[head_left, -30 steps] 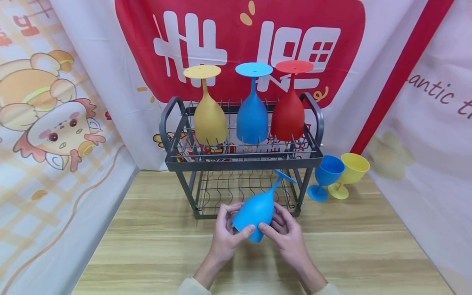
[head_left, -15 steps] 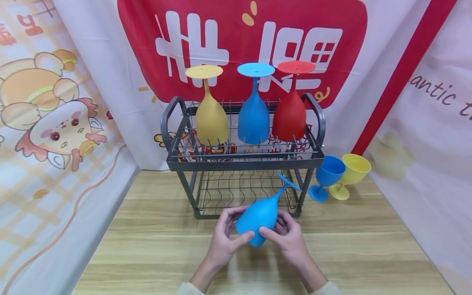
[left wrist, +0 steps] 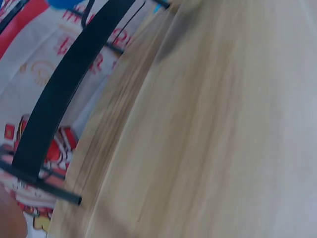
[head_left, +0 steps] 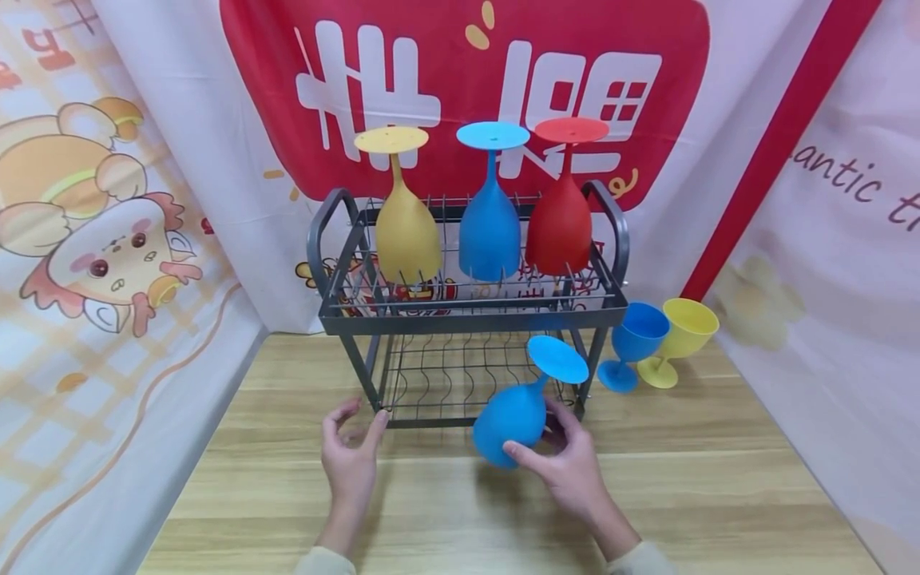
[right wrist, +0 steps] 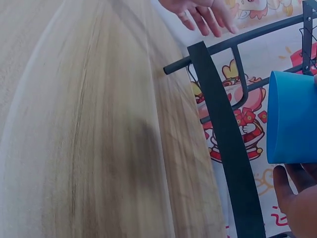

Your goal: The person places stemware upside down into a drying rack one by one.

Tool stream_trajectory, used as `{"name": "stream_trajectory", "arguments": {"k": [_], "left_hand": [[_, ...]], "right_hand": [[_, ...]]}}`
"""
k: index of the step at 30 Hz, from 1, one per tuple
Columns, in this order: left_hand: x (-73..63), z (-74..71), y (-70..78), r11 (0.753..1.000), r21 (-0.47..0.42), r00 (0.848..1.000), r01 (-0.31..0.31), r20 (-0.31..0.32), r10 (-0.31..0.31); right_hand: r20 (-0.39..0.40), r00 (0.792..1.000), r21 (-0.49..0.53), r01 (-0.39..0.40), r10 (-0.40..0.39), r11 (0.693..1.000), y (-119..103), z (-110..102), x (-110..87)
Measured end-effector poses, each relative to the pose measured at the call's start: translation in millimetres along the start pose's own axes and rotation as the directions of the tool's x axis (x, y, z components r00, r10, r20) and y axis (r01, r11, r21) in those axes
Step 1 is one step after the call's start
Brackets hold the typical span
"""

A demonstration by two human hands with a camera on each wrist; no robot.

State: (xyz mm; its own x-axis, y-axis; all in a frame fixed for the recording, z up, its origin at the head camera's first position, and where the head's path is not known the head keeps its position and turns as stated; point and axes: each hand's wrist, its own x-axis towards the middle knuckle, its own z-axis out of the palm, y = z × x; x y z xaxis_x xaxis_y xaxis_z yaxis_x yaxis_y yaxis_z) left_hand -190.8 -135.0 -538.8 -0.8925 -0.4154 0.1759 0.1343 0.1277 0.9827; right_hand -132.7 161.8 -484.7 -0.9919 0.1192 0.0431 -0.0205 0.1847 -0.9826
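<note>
A blue goblet is gripped by my right hand, thumb in front and fingers behind its bowl. It tilts with its round foot up and to the right, in front of the rack's lower shelf. In the right wrist view the goblet's bowl shows at the right edge beside the fingers. My left hand holds nothing; its fingers are loosely bent near the rack's front left leg. That left hand also appears at the top of the right wrist view. The dark two-tier rack stands behind both hands.
Upside down on the rack's upper tier stand a yellow goblet, a blue goblet and a red goblet. Right of the rack, a small blue goblet and a small yellow goblet stand upright on the wooden table.
My left hand has let go of the blue goblet and moved left to the rack's front left leg. The right hand keeps hold, and the goblet's foot has turned more toward the camera.
</note>
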Motion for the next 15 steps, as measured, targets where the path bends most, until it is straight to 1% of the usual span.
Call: {"name": "stream_trajectory", "arguments": {"k": [2, 4, 6, 8, 10, 11, 15], "left_hand": [[9.8, -4.4, -2.4, 1.0, -0.016, 0.998, 0.026, 0.057, -0.025], [18.7, -7.1, -5.0, 0.997, -0.04, 0.989, 0.061, 0.134, -0.055], [26.4, -8.2, -8.2, 0.993, -0.053, 0.974, 0.104, 0.21, -0.091], [32.1, -8.5, -11.2, 0.988, -0.052, 0.957, 0.143, 0.263, -0.124], [35.9, -8.7, -13.8, 0.984, -0.042, 0.943, 0.174, 0.296, -0.154], [37.3, -8.6, -15.1, 0.982, -0.04, 0.938, 0.182, 0.306, -0.162], [41.1, -9.5, -20.4, 0.98, -0.027, 0.931, 0.195, 0.321, -0.176]], "right_hand": [[0.0, 1.0, -0.016, 0.018, -0.018, 1.0, 0, 0, 1.1], [0.001, 0.999, -0.036, 0.043, -0.043, 0.998, 0, 0, 2.5], [0.0, 0.997, -0.056, 0.076, -0.076, 0.996, 1, 0, 4.3], [-0.005, 0.994, -0.079, 0.112, -0.113, 0.991, 2, 1, 6.3], [-0.012, 0.988, -0.104, 0.151, -0.153, 0.983, 3, 3, 8.6], [-0.015, 0.985, -0.113, 0.17, -0.173, 0.979, 2, 3, 9.9], [-0.03, 0.967, -0.153, 0.244, -0.251, 0.958, 2, 6, 16.8]]}}
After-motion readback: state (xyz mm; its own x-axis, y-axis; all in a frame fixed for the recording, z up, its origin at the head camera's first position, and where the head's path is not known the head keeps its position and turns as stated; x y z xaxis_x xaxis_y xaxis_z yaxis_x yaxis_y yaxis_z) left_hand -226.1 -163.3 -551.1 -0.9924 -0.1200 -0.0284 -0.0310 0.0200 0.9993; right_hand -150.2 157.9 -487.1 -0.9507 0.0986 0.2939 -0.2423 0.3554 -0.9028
